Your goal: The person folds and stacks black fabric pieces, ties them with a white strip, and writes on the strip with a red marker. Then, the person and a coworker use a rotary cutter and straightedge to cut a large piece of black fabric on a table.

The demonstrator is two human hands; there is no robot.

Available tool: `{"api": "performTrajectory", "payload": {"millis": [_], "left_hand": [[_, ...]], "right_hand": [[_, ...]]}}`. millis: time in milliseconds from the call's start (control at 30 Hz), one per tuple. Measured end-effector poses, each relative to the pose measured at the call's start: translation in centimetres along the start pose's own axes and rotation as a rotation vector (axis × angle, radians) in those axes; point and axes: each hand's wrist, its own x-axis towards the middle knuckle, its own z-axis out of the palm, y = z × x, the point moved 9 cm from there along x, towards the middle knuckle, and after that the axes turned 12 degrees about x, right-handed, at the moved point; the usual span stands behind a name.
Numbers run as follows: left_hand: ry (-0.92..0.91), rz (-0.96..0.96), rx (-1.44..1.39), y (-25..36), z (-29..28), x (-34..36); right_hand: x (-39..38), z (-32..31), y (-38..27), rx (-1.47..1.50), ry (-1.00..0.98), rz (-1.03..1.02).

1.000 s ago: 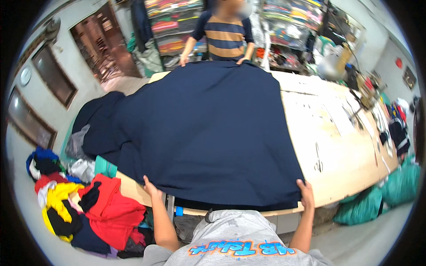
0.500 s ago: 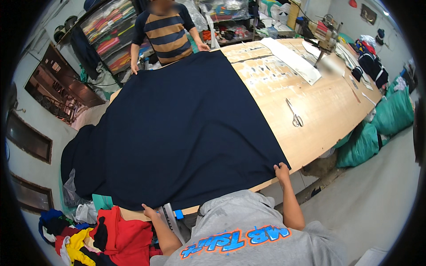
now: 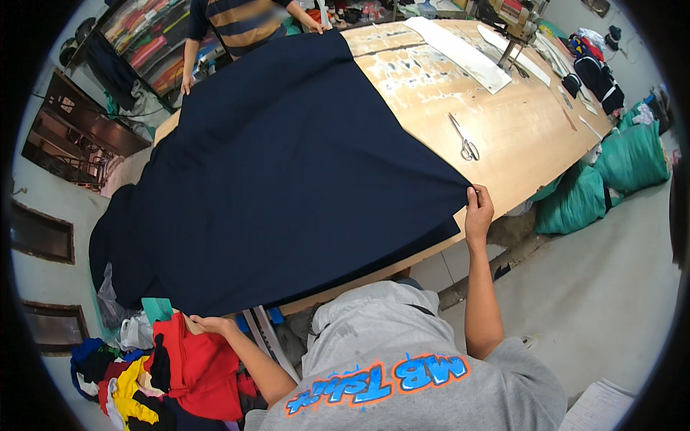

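Note:
A large dark navy fabric covers the left and middle of a long wooden table. My right hand pinches its near right corner and lifts it, pulling the edge to a point. Below that raised corner shows a lower navy layer lying on the tabletop. At the near left, my left hand is closed at the fabric's front edge; its fingertips are partly hidden. Across the table, a co-worker in a striped shirt holds the far edge with both hands.
Metal scissors lie right of the fabric. Farther back are a long white pattern piece and a cutting machine. A heap of coloured cloth sits by my left arm. Green sacks stand beyond the table's right end.
My right hand has raised the fabric's near right corner and carried it away from me, exposing the layer underneath. My left hand has shifted left along the front edge. The view has tilted.

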Motion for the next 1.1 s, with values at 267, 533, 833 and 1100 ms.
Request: {"api": "performTrajectory", "payload": {"millis": [267,533,833,1100], "left_hand": [[-0.047,-0.159,0.549,-13.9,-5.0,0.5],[-0.098,-0.37,0.688,-16.9,-5.8,-0.2],[-0.241,-0.187,0.467,-11.9,-1.4,0.2],[-0.268,-0.148,0.278,-10.3,-1.2,5.5]], "right_hand": [[-3.1,-4.4,15.5,-0.213,0.032,0.155],[-4.1,-2.5,17.4,-0.555,-0.05,0.154],[-3.1,-4.8,19.7,-0.595,-0.043,0.114],[-3.4,-3.3,16.4,-0.733,-0.166,0.131]]}}
